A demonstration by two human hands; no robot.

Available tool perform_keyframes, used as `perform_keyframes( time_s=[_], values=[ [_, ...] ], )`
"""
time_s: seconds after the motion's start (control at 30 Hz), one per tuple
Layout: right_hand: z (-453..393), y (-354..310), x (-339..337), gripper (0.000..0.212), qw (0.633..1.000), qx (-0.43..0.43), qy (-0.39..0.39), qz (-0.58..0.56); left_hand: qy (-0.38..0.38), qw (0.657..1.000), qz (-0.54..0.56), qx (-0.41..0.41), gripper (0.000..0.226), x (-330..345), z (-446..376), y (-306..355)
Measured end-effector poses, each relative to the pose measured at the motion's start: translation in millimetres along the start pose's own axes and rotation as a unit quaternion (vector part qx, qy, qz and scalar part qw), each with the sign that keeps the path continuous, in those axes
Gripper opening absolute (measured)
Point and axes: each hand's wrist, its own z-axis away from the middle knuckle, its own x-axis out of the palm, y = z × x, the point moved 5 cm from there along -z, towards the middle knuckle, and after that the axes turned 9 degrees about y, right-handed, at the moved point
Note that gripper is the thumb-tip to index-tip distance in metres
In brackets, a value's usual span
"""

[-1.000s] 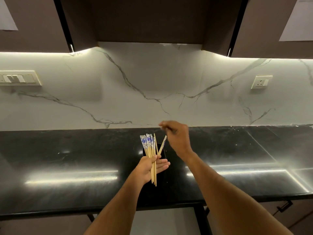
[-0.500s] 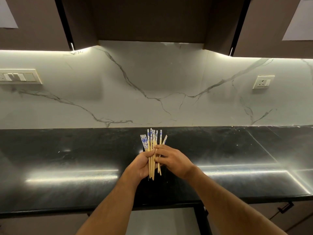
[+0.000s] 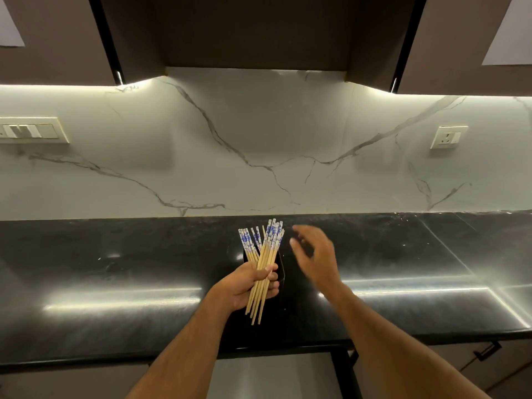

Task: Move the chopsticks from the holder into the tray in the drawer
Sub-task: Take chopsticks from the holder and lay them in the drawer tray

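Note:
My left hand [image 3: 247,286] grips a bundle of several wooden chopsticks [image 3: 266,260] with blue-and-white patterned tops, held upright and tilted slightly right over the black counter. Behind the bundle stands the dark holder [image 3: 280,269], hard to make out against the counter, with a few more chopsticks [image 3: 248,244] sticking out of it at the left. My right hand [image 3: 316,256] hovers just right of the holder, fingers apart and blurred, with nothing in it. Below the counter edge an open drawer [image 3: 273,372] shows a pale grey inside.
The glossy black countertop [image 3: 115,283] runs the full width, its front edge near the bottom. White marble backsplash [image 3: 259,139] behind, with a switch panel [image 3: 31,131] at left and a socket [image 3: 447,137] at right. Dark cabinets [image 3: 259,30] hang overhead. A drawer handle [image 3: 488,351] shows at lower right.
My right hand has let go of the bundle and drawn away to the right. The left hand now holds more chopsticks, lower and closer to me.

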Motion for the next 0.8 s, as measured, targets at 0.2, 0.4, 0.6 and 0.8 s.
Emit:
perform_keyframes(
  time_s=[0.2, 0.4, 0.6, 0.8],
  values=[
    [-26, 12, 0, 0.068, 0.938, 0.283, -0.091, -0.178, -0.100, 0.989, -0.106, -0.012, 0.030, 1, 2, -12],
    [-19, 21, 11, 0.069, 0.929, 0.279, -0.130, -0.205, -0.114, 0.984, -0.134, -0.027, 0.030, 4, -2, -16],
    [-13, 27, 12, 0.067, 0.927, 0.277, -0.156, -0.201, -0.110, 0.981, -0.158, -0.029, 0.028, 1, -4, -21],
    [-12, 28, 9, 0.068, 0.925, 0.286, -0.141, -0.209, -0.124, 0.980, -0.157, -0.019, 0.026, 9, -3, -19]
  ],
)
